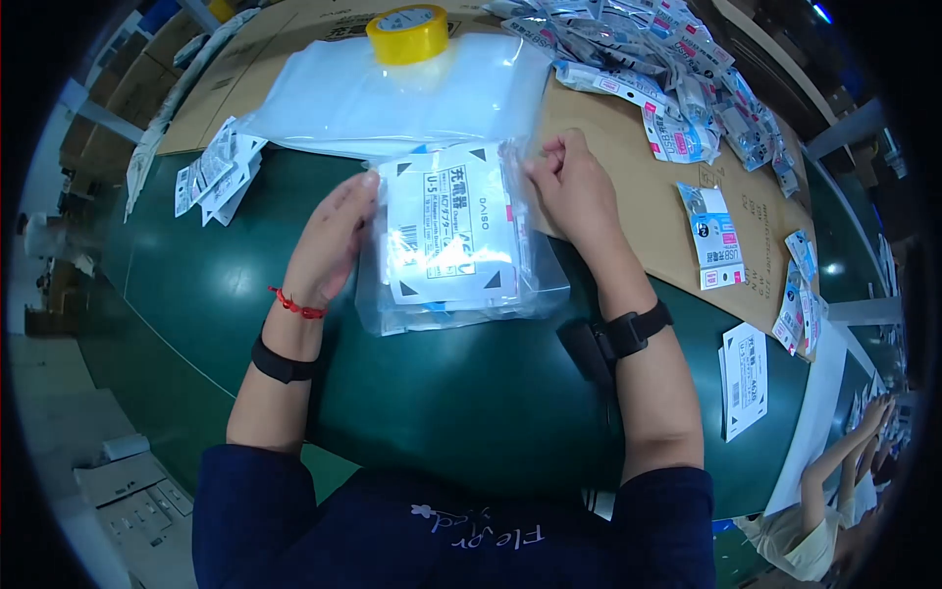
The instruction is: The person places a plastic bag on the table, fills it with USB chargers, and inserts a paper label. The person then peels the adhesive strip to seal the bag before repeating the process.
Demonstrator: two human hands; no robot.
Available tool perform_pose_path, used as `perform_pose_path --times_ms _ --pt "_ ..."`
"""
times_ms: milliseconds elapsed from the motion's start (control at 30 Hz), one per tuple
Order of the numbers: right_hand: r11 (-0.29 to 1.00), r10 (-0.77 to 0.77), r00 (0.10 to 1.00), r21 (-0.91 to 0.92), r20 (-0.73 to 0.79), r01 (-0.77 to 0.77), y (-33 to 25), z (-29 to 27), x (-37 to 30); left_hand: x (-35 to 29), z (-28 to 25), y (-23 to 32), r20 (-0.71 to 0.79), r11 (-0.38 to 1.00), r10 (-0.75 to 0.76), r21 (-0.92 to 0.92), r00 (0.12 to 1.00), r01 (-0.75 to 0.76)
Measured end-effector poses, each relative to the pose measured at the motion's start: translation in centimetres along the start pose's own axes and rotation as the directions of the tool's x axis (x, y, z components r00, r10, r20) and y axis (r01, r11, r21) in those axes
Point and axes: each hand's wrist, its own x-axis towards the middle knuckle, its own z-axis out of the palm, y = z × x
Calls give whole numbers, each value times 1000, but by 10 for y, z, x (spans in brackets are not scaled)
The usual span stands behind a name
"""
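A clear plastic bag (542, 280) lies on the green table in front of me, with a white printed label sheet (456, 231) showing through its top face. Flat packets are partly visible beneath the sheet. My left hand (339, 231) grips the bag's left edge, its fingertips near the upper corner. At the upper right edge, the curled fingers of my right hand (579, 187) pinch the plastic. Just beyond the bag is a stack of flat clear bags (324, 98), and a roll of yellow tape (407, 39) rests on it.
Cardboard (638, 182) covers the table's far side, bearing a heap of blister-packed chargers (667, 49) and a single pack (711, 236). Label sheets (743, 378) lie at right, and folded printed cards (221, 172) at left. Another person (805, 540) works at lower right.
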Motion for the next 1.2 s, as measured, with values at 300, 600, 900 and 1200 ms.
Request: perform_pose_path --times_ms 300,600,900,1200 --pt "993 -98 995 67 -5 98 2 2 -6 -20 32 -2 248 971 -170 -123 954 205" --pt "686 75 993 728 -91 14 37 2 12 -14 64 16 231 914 -26 -389 973 116" --pt "454 180 978 874 102 -174 22 -10 6 175 67 123 -80 782 347 -524 934 -336" --pt "504 183 980 848 80 -164 21 -12 13 164 34 32 293 364 518 775 804 -517"
